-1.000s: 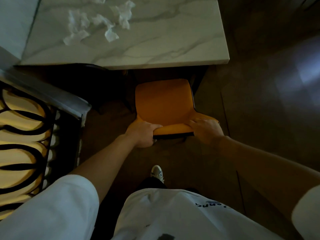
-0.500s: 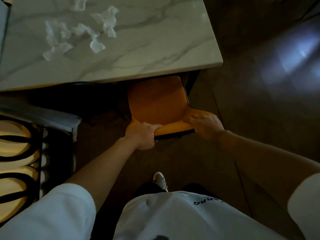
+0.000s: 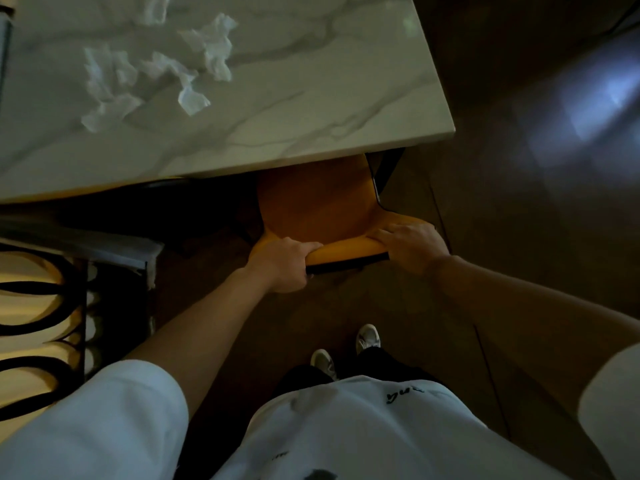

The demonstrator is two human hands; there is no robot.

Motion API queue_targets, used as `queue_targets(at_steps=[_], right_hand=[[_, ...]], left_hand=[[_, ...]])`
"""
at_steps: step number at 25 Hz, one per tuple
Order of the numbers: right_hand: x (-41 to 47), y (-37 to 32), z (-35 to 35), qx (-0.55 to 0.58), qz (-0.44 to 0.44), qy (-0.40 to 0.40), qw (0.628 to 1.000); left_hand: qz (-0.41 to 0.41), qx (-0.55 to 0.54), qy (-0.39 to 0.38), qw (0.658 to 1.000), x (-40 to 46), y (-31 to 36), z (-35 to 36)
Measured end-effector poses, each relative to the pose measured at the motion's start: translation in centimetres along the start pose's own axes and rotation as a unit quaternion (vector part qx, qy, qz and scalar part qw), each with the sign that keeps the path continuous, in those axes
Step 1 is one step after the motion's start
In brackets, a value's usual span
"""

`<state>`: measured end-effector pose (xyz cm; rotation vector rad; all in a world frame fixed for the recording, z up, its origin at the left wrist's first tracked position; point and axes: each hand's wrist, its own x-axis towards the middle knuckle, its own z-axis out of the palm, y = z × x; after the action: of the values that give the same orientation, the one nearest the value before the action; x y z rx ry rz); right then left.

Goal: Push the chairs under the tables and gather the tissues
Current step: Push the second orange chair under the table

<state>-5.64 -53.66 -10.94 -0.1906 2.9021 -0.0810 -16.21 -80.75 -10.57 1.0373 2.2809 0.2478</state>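
Observation:
An orange chair (image 3: 317, 206) stands partly under the white marble table (image 3: 311, 109); the table's near edge covers the front of its seat. My left hand (image 3: 282, 263) grips the left end of the chair's backrest top. My right hand (image 3: 410, 244) lies closed over the right end of the same backrest. Several crumpled white tissues (image 3: 152, 76) lie scattered on the table's left part, away from both hands.
A lit yellow panel with black curved bars (image 3: 38, 323) and a metal ledge (image 3: 104, 244) stand at the left. A dark chair (image 3: 159, 216) sits under the table left of the orange one. Dark wooden floor (image 3: 519, 202) spreads to the right. My two shoes (image 3: 346, 348) are below the chair.
The orange chair has slid further under the table with both hands on its backrest. I have stepped forward, and a second shoe now shows.

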Motion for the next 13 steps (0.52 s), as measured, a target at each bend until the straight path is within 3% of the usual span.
queue_targets(at_steps=[13], right_hand=[[5.3, 3.1, -1.3, -0.007, -0.034, 0.04, 0.999]], left_hand=[[-0.027, 0.01, 0.004, 1.0, 4.5, -2.3, -3.4]])
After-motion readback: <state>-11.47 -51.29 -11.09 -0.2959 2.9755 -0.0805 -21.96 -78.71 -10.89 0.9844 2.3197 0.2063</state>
